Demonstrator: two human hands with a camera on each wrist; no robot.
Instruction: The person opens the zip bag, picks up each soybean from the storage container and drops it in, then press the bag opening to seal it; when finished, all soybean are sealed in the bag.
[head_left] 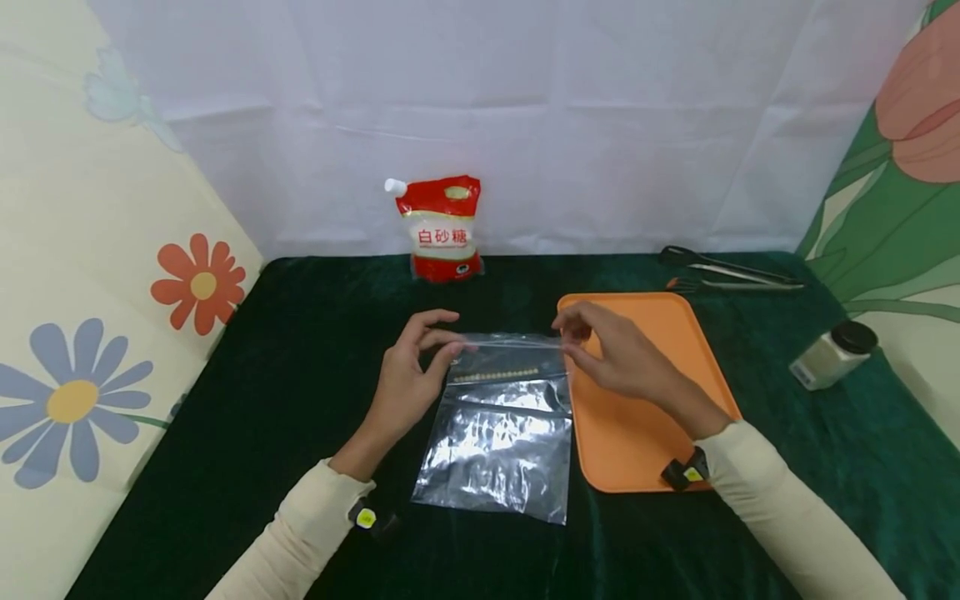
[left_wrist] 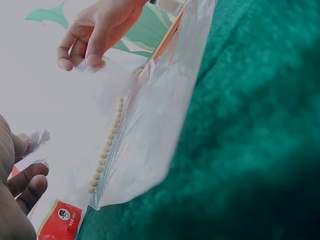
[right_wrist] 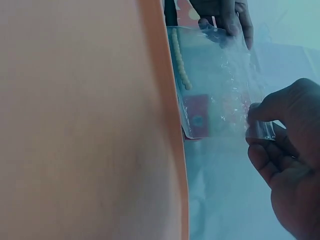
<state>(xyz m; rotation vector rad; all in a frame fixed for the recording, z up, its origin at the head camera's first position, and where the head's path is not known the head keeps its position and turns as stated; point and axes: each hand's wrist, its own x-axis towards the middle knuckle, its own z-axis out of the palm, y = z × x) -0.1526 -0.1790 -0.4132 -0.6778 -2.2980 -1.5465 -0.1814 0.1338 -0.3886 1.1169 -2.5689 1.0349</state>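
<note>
A clear zip-top plastic bag (head_left: pixel 495 467) lies on the dark green cloth in the head view, its top edge lifted between both hands. My left hand (head_left: pixel 405 371) pinches the top left corner between thumb and fingers. At the top right corner, my right hand (head_left: pixel 622 354) pinches the plastic, as the right wrist view also shows. Inside the bag, a straight row of small round cream beads (left_wrist: pixel 106 145) runs across below the opening. Whether the beads are strung together cannot be made out.
An orange tray (head_left: pixel 637 450) lies beside the bag, under the right forearm. Behind stands a red and white sugar pouch (head_left: pixel 442 229) with a white cap. Tongs (head_left: pixel 735 268) and a fork-like utensil (head_left: pixel 735 286) lie at the back right, near a black-lidded jar (head_left: pixel 828 358).
</note>
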